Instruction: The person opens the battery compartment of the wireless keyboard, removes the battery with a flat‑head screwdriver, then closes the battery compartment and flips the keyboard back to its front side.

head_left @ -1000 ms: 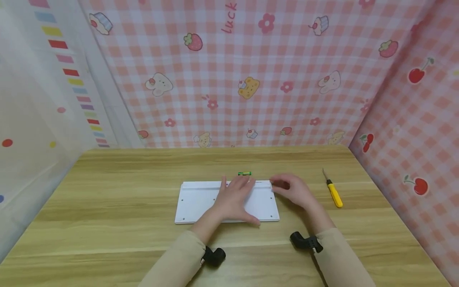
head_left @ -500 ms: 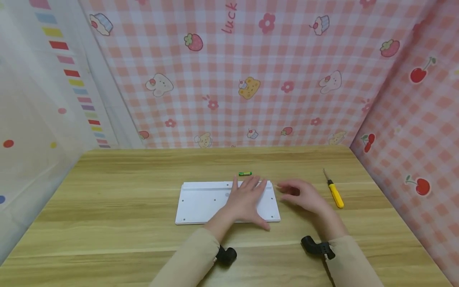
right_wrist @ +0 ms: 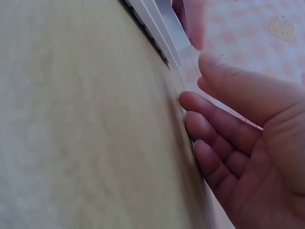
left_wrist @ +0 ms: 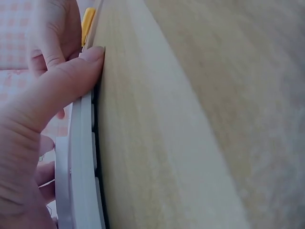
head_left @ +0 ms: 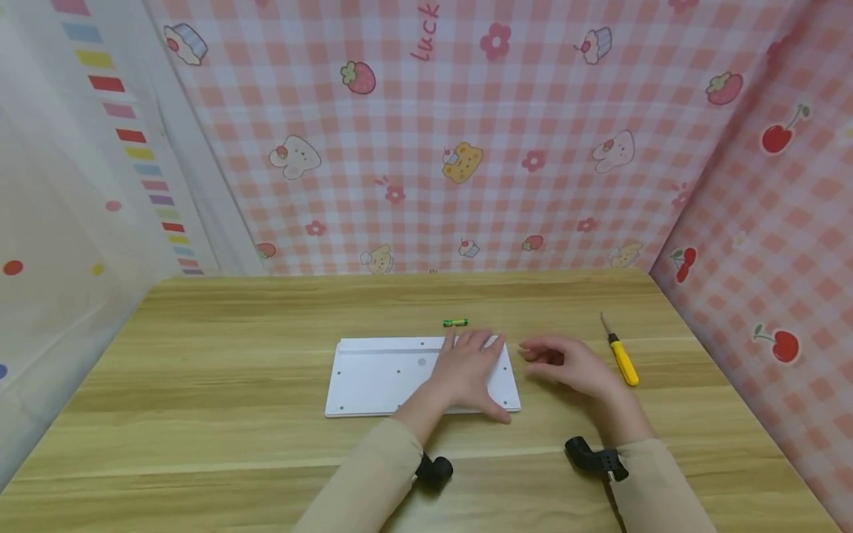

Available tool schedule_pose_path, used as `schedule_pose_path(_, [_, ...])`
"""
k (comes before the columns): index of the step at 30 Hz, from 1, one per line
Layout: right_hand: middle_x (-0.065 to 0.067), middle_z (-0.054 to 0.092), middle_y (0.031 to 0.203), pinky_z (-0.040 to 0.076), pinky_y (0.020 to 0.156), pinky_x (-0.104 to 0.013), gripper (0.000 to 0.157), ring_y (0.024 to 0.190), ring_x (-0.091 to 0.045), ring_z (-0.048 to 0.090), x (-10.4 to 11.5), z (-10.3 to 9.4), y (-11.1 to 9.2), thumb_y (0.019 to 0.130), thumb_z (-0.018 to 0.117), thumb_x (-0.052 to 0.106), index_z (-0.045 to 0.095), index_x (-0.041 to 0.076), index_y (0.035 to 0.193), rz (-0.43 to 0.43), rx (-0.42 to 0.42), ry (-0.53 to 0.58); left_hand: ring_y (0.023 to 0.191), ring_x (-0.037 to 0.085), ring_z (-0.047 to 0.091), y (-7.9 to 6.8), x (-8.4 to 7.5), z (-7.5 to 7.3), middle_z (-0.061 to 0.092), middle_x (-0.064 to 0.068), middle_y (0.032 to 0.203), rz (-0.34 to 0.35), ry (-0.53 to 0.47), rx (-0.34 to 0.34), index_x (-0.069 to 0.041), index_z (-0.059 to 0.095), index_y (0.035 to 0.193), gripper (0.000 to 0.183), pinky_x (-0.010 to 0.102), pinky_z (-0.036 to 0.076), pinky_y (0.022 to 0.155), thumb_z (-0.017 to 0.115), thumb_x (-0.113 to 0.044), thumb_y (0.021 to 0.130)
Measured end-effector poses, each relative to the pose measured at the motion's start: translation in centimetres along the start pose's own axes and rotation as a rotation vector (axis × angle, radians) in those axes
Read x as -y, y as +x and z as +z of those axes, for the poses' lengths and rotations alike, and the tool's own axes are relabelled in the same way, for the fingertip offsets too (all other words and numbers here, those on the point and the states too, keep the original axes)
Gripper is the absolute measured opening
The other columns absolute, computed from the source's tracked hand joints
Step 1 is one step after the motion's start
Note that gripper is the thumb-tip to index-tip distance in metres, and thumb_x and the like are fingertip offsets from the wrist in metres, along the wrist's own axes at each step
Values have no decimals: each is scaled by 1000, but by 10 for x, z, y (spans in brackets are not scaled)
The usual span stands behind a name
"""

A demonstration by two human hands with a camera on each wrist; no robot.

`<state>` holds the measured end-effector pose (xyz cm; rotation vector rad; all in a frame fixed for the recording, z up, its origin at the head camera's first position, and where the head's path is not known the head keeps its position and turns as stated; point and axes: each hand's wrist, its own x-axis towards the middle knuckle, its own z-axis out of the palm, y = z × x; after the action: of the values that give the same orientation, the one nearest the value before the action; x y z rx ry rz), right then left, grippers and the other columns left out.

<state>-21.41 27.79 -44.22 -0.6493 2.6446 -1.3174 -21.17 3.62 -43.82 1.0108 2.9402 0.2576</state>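
A white keyboard (head_left: 369, 385) lies underside up on the table, small dark screw spots showing on its back. In both wrist views, keys show beneath its edge. Across its right part rests my left hand (head_left: 466, 374), fingers spread towards the far edge and thumb reaching over the near edge. In the left wrist view, that thumb (left_wrist: 71, 78) lies along the keyboard's side. Just off the right end, my right hand (head_left: 566, 363) is beside the keyboard with loosely bent fingers. Nothing shows between its thumb and fingers (right_wrist: 214, 114) in the right wrist view.
A green battery (head_left: 455, 323) lies just beyond the keyboard's far edge. To the right of my right hand is a screwdriver (head_left: 623, 360) with a yellow handle, its tip pointing away. A pink checked cloth (head_left: 426, 148) hangs behind the wooden table (head_left: 200, 355).
My left hand has slid right across the keyboard's back. My right hand has left the far right corner and moved a little right. Keyboard, battery and screwdriver stay in place.
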Motion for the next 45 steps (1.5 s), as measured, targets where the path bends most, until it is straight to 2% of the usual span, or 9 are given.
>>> schedule_pose_path(3, [-11,69,109,51,80,-25,37,95,-19,61,-2,-1,-1,93,70,14,63,0,127,4,-19,22,141,26,30,0,-1,-3,35,8,155,11,10,-8,-16,33,155,125,55,16,117,79,-77,57])
schedule_pose_path(8, [-15,68,114,52,83,-24,42,99,-18,64,-1,-1,-4,97,66,21,59,0,133,93,-93,90,137,28,35,0,-3,-17,39,10,151,29,34,-11,-17,37,154,120,54,25,113,78,-76,58])
schedule_pose_path(15, [-30,60,122,56,84,-28,51,101,-22,67,7,0,-3,100,61,19,46,-9,140,173,-133,357,135,31,39,-1,-4,-59,39,15,150,98,23,-11,-17,35,155,117,49,36,107,78,-73,61])
schedule_pose_path(21, [-25,59,119,56,86,-31,54,98,-17,67,12,4,-2,100,61,18,41,-10,143,212,-126,463,128,29,45,-8,-6,-100,42,18,146,144,-37,-35,-18,37,153,113,41,45,99,78,-70,62])
schedule_pose_path(28, [-11,61,113,54,90,-34,54,99,-15,67,15,10,-2,103,55,14,34,-14,144,186,-91,602,112,21,50,-14,-2,-136,41,19,143,169,-140,-62,-15,37,153,112,31,49,88,82,-64,64])
schedule_pose_path(32, [-9,64,115,53,94,-38,53,105,-21,66,18,13,-1,104,52,16,33,-13,144,188,-34,727,113,21,49,-19,0,-152,36,19,148,149,-208,-59,-17,34,155,111,32,51,83,83,-60,65])
schedule_pose_path(35, [-8,67,115,52,94,-38,48,108,-22,66,19,16,0,105,52,18,37,-10,141,196,0,775,113,22,49,-22,2,-163,37,18,147,143,-227,-62,-20,32,156,110,33,52,79,83,-59,66])
schedule_pose_path(39, [-14,67,118,52,95,-40,46,110,-24,65,22,19,2,106,49,18,38,-9,140,187,32,794,113,22,49,-26,5,-179,38,18,146,138,-239,-68,-20,29,157,110,33,53,78,82,-58,67])
schedule_pose_path(45, [-23,61,129,50,98,-43,56,114,-27,63,27,24,4,107,46,24,30,-10,148,180,84,833,113,22,49,-33,10,-196,35,17,149,108,-298,-85,-20,30,157,109,34,53,78,84,-54,68])
